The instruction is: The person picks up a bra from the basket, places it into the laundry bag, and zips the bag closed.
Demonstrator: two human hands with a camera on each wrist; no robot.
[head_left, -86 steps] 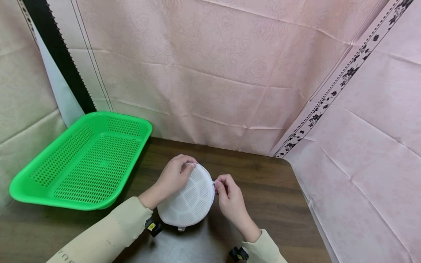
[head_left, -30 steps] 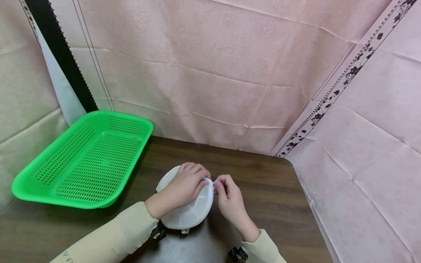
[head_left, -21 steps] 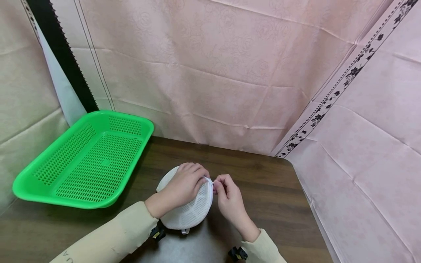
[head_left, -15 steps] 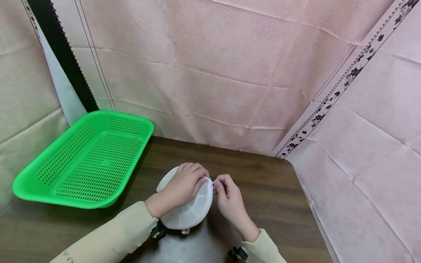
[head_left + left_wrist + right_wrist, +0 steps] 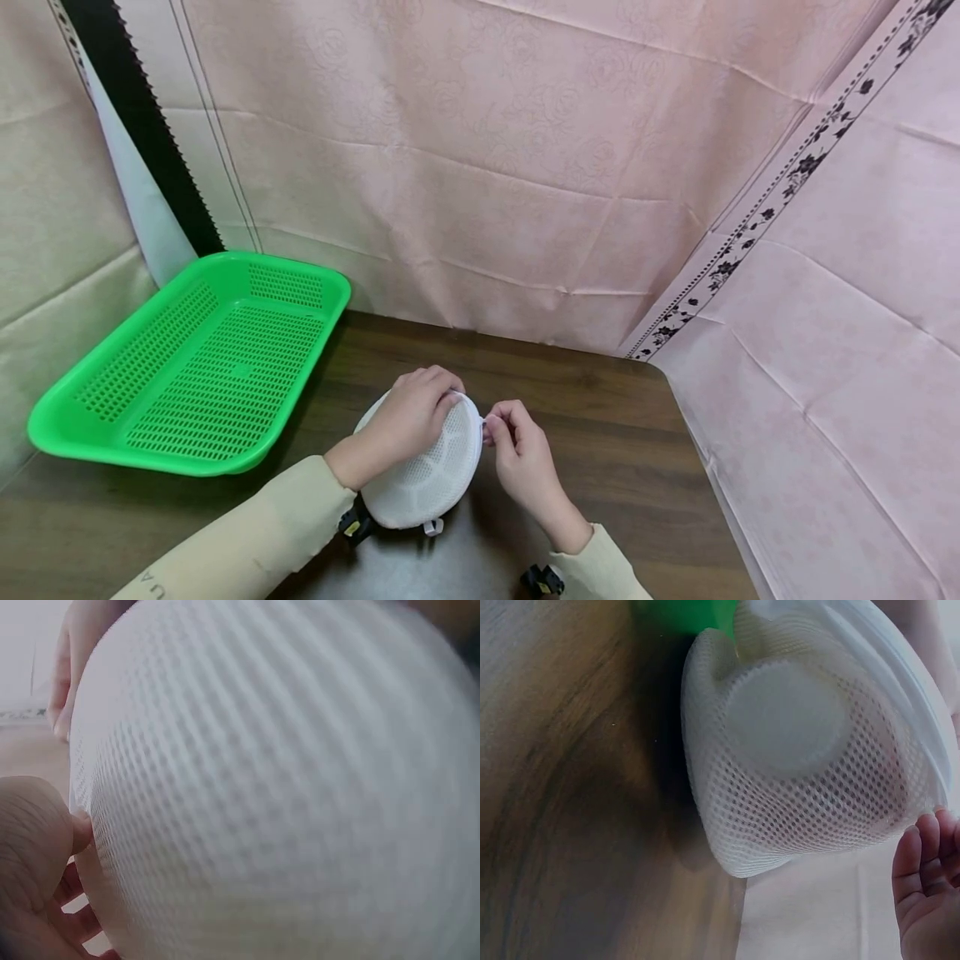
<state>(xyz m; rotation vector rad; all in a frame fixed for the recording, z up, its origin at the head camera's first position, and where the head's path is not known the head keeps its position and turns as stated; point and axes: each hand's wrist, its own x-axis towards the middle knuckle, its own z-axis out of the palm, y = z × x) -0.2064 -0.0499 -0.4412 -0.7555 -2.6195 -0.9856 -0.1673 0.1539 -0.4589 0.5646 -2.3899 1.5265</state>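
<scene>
A round white mesh laundry bag [image 5: 442, 471] with a zipped rim stands on the table between both hands. My left hand [image 5: 401, 425] grips its upper edge from the left; in the left wrist view the thumb [image 5: 81, 831] presses against the mesh [image 5: 247, 772]. At the bag's right side my right hand [image 5: 522, 450] pinches the small zipper pull [image 5: 483, 421], mostly covered by the fingertips. A small loop tab [image 5: 433, 527] sticks out at the bottom. Through the mesh in the right wrist view a pale round disc [image 5: 787, 716] shows. How far the zip runs I cannot tell.
A green perforated plastic basket [image 5: 339, 304] stands to the left on the dark wooden table [image 5: 600, 433]. Pale patterned cloth [image 5: 480, 208] hangs behind and at both sides. Black wrist cameras [image 5: 543, 581] sit at the sleeves.
My left hand first slid right across the bag's top, then shifted slightly back left and up. The bag has turned a little, its bottom tab moving right. My right hand has hardly moved.
</scene>
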